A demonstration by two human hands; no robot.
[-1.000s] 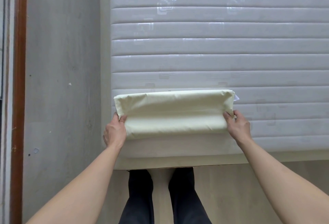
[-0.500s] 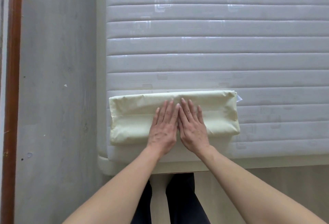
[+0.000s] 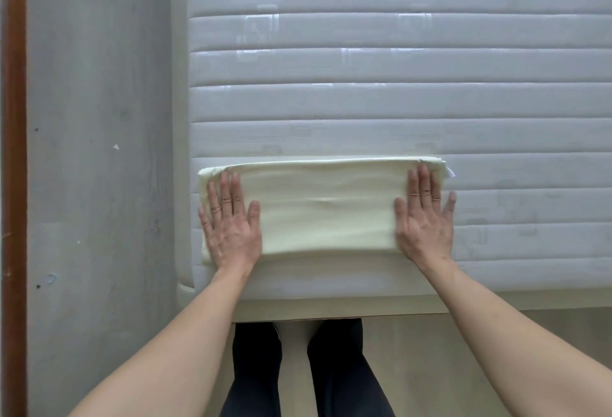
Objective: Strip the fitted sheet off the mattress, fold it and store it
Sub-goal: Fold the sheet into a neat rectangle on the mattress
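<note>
The pale cream fitted sheet (image 3: 326,211) lies folded into a long flat rectangle near the front edge of the bare quilted grey mattress (image 3: 397,102). My left hand (image 3: 230,223) rests flat, palm down, on the sheet's left end, fingers spread. Pressing flat on the sheet's right end is my right hand (image 3: 425,218), its little finger reaching past the edge onto the mattress. Neither hand grips the cloth. A small white tag (image 3: 450,173) sticks out at the sheet's far right corner.
A grey floor (image 3: 99,151) runs along the mattress's left side, with a brown wooden frame (image 3: 13,184) at the far left. The pale bed base edge (image 3: 331,309) lies just below the mattress. My dark-trousered legs (image 3: 298,373) stand against it.
Earlier my hands pinched the sheet's two ends, then met flat at its middle. They have since slid apart to the ends, and the fold lies flatter.
</note>
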